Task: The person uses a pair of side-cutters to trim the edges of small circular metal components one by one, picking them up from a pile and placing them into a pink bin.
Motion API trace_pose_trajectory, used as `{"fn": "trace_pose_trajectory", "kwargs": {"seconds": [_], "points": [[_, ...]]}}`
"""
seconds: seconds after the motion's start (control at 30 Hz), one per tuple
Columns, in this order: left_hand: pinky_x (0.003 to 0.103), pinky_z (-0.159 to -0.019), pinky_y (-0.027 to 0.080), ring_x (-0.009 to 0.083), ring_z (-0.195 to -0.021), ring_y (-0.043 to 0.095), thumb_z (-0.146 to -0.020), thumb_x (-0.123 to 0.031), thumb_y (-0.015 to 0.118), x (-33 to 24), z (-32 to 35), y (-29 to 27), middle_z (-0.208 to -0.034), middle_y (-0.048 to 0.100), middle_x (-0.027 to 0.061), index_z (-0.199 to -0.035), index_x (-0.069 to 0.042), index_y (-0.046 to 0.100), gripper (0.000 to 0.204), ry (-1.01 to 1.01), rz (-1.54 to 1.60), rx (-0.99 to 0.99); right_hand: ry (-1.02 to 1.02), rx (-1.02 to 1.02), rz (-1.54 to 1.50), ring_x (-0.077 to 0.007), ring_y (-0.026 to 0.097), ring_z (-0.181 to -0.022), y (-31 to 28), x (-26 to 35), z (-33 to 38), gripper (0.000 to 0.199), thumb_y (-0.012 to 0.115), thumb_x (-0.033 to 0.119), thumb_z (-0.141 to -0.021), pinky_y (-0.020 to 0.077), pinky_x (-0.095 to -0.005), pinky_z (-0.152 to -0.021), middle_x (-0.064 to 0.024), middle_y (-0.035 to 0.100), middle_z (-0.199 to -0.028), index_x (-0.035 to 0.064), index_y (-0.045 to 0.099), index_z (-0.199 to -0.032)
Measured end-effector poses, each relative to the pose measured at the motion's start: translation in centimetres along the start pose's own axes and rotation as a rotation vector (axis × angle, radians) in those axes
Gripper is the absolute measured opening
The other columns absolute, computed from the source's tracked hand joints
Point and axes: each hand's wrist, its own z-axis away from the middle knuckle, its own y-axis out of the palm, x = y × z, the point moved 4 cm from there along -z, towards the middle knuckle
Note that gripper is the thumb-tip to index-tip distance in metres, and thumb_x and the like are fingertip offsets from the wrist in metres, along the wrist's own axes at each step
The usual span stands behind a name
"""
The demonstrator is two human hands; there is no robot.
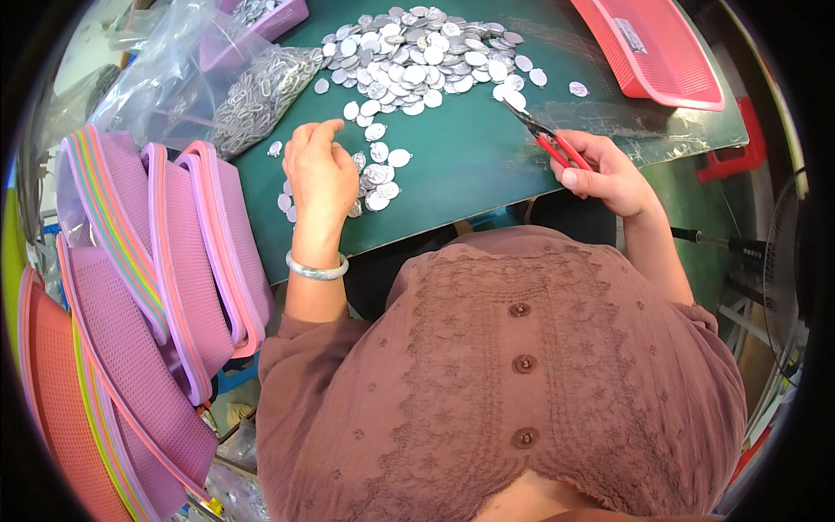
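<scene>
My right hand is wrapped round the red handles of a pair of pliers. Their dark, narrow jaws point up and left, close to the edge of a large heap of flat oval silver tags. My left hand, with a pale bangle at its wrist, is over the left part of the green table. Its fingers are curled in, and whatever is between the fingertips is hidden. Beside it lies a smaller cluster of the same tags, some partly covered by the hand.
A clear plastic bag of metal clips lies at the far left, near a purple bin. Stacked purple and pink plastic baskets crowd my left side. A pink basket sits at the far right; a red stool stands beyond.
</scene>
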Motion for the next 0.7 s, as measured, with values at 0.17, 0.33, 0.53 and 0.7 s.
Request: {"fn": "trace_pose_trajectory", "kwargs": {"seconds": [0.17, 0.33, 0.53, 0.7], "points": [[0.036, -0.082, 0.042, 0.0282, -0.091, 0.054, -0.077, -0.006, 0.061, -0.4, 1.6, -0.7, -0.094, 0.058, 0.0113, -0.098, -0.005, 0.064, 0.022, 0.032, 0.053, 0.025, -0.041, -0.004, 0.122, -0.0088, 0.049, -0.080, 1.9, 1.3, -0.6, 0.063, 0.070, 0.027, -0.075, 0.0416, -0.0226, -0.072, -0.0033, 0.055, -0.092, -0.0059, 0.046, -0.123], [0.040, -0.087, 0.037, 0.0308, -0.101, 0.049, -0.073, -0.023, 0.069, -2.3, 2.2, -0.2, -0.108, 0.054, 0.0136, -0.107, -0.005, 0.061, 0.039, 0.143, 0.006, 0.095, -0.057, 0.026, 0.257, -0.0119, 0.051, -0.085, 3.3, 2.2, -1.7, 0.062, 0.070, 0.026, -0.075, 0.0418, -0.0248, -0.078, -0.0056, 0.056, -0.097, -0.0065, 0.046, -0.122], [0.037, -0.082, 0.039, 0.0271, -0.091, 0.052, -0.076, -0.021, 0.068, -1.1, 2.1, 0.1, -0.097, 0.058, 0.0104, -0.100, -0.005, 0.065, 0.029, 0.095, 0.065, 0.008, -0.127, -0.010, 0.267, -0.0129, 0.051, -0.086, 4.0, 1.9, -2.6, 0.059, 0.070, 0.025, -0.075, 0.0416, -0.0256, -0.080, -0.0078, 0.057, -0.097, -0.0066, 0.047, -0.120], [0.037, -0.077, 0.041, 0.0264, -0.083, 0.053, -0.071, -0.007, 0.067, -0.6, 0.1, 0.6, -0.085, 0.057, 0.0083, -0.086, -0.007, 0.068, 0.015, 0.076, 0.094, -0.002, -0.064, 0.005, 0.286, -0.0135, 0.052, -0.090, 4.1, 1.8, -3.2, 0.060, 0.071, 0.022, -0.074, 0.0420, -0.0268, -0.083, -0.0092, 0.057, -0.101, -0.0066, 0.047, -0.120]]}}
